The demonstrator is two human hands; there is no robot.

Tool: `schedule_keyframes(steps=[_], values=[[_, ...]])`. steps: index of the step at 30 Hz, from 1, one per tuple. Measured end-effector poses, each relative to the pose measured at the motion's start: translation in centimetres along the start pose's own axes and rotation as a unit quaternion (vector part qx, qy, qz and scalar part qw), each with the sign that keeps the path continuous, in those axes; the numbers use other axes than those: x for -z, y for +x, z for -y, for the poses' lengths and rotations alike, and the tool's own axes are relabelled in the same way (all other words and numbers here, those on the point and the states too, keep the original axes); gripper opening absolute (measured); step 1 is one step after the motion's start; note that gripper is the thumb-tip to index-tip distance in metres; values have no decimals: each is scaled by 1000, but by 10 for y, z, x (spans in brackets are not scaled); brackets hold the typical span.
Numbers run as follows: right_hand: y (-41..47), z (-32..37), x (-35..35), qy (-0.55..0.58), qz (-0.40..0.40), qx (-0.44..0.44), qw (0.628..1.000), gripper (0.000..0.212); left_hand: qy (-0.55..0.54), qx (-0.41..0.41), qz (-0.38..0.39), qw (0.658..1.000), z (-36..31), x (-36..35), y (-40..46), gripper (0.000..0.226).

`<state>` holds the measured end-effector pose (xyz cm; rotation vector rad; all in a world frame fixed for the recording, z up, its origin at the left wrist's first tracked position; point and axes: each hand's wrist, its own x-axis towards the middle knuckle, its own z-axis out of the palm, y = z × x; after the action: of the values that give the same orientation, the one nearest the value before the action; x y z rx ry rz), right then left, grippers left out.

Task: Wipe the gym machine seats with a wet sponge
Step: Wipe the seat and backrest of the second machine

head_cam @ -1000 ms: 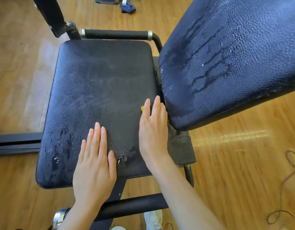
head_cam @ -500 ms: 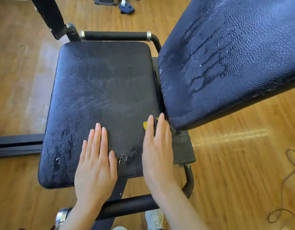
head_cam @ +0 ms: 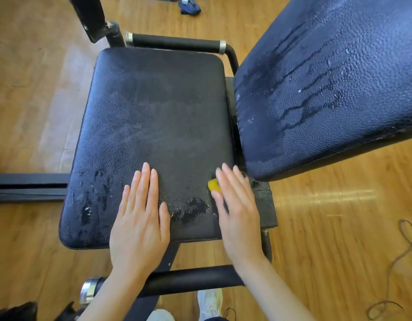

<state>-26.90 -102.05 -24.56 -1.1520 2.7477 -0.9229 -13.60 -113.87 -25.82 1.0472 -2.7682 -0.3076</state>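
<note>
Two dark padded surfaces in view: flat seat pad (head_cam: 158, 126) in the middle, tilted back pad (head_cam: 327, 84) to the right, nearly touching along the seat's right edge. Wet streaks running down on the back pad; wet patches and small drops on the near part of the seat, mostly between the hands and toward the near-left corner. Beyond the far edge of the seat, one black handle bar (head_cam: 177, 42) with metal rings at both ends. Near the body, a second black bar (head_cam: 191, 280) crossing under both wrists, with a metal cap at its left end. On the wooden floor (head_cam: 33, 89): a dark blue item (head_cam: 188, 8) at the top, too small to tell what; a thin dark cord (head_cam: 399, 262) looping at the right; two white shoes (head_cam: 209, 302) at the bottom edge.

Left hand (head_cam: 140, 218) flat on the near part of the seat, palm down, fingers straight and close together, holding nothing. Right hand (head_cam: 237, 209) also palm down with fingers stretched, slightly blurred, lying over the near-right corner of the seat. Under its fingers, the yellow sponge (head_cam: 213, 185), pressed onto the seat, only a small yellow part showing beside the index finger; fingers not curled round it as far as visible.

Counted: two hands, one sponge, two pads, two bars, two shoes, one cord.
</note>
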Motion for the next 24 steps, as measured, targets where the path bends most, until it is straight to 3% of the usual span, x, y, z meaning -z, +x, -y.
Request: schedule_keyframes(steps=[4, 7, 9, 12, 17, 19, 22, 24], values=[[-19, 3, 5, 22, -2, -24, 999, 48, -3, 1, -1, 1000, 0, -1, -1, 61], [-62, 0, 16, -11, 21, 28, 999, 49, -5, 3, -1, 1000, 0, 0, -1, 61], [-40, -6, 11, -24, 28, 42, 998, 44, -4, 3, -1, 1000, 0, 0, -1, 61], [-8, 1, 0, -1, 19, -10, 1000, 40, -1, 4, -7, 1000, -1, -1, 0, 60], [-72, 8, 19, -7, 59, 46, 997, 48, -10, 2, -9, 1000, 0, -1, -2, 60], [-49, 5, 14, -19, 50, 62, 997, 45, -11, 3, -9, 1000, 0, -1, -2, 60], [-7, 14, -2, -5, 30, 25, 999, 38, -7, 3, -13, 1000, -1, -1, -1, 60], [-25, 16, 0, -2, 27, 15, 1000, 39, -11, 1, -15, 1000, -1, -1, -1, 60]])
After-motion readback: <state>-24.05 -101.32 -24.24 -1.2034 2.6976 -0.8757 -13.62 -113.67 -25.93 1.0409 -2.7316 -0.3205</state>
